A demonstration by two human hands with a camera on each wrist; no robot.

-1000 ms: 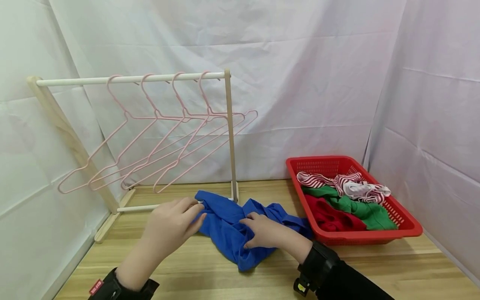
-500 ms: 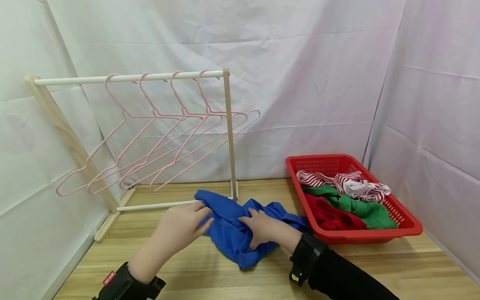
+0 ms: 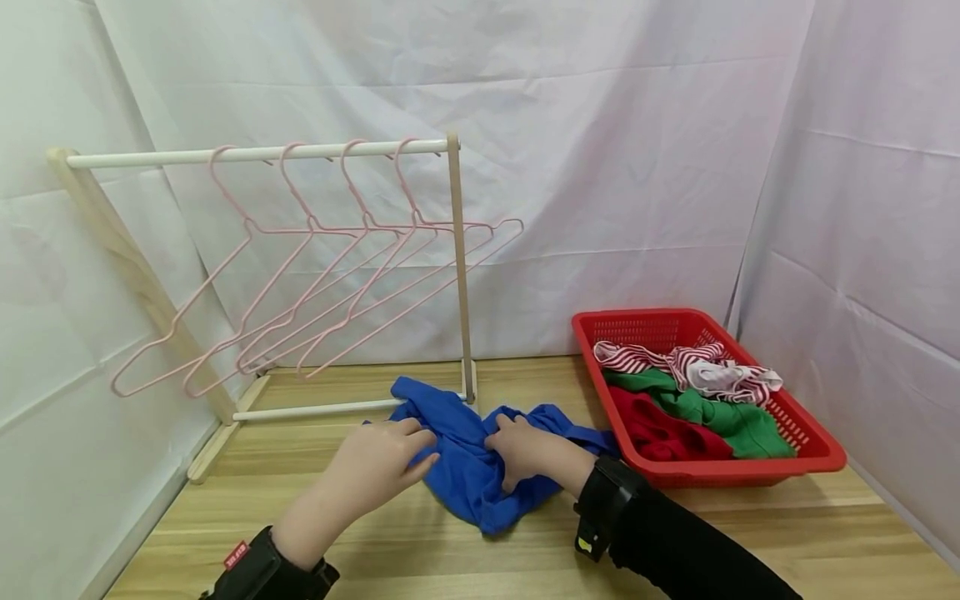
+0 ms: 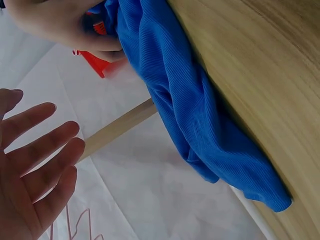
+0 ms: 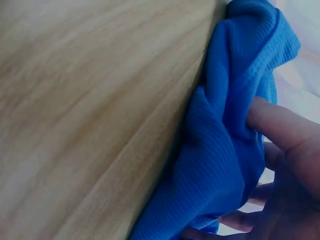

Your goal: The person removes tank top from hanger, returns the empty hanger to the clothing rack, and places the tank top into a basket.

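A crumpled blue ribbed garment [image 3: 467,471] lies on the wooden table, its far left end by the rack's foot. My right hand [image 3: 528,450] grips it from the right; in the right wrist view the thumb of that right hand [image 5: 295,150] presses into a fold and the fingers go behind the cloth. My left hand [image 3: 384,458] hovers at the garment's left side. In the left wrist view the left hand [image 4: 37,165] has its fingers spread, apart from the blue cloth [image 4: 185,100], and holds nothing.
Several pink hangers [image 3: 365,218] hang from the white bar of a wooden rack [image 3: 459,275] at the back left. At right stands a red basket [image 3: 738,473] with a green garment [image 3: 720,417], a red one [image 3: 660,427] and striped cloth [image 3: 633,357]. White curtains surround the table.
My left hand has moved right, closer to the blue garment's middle. My right hand has shifted slightly and sunk further into the folds. The hangers sway a little.
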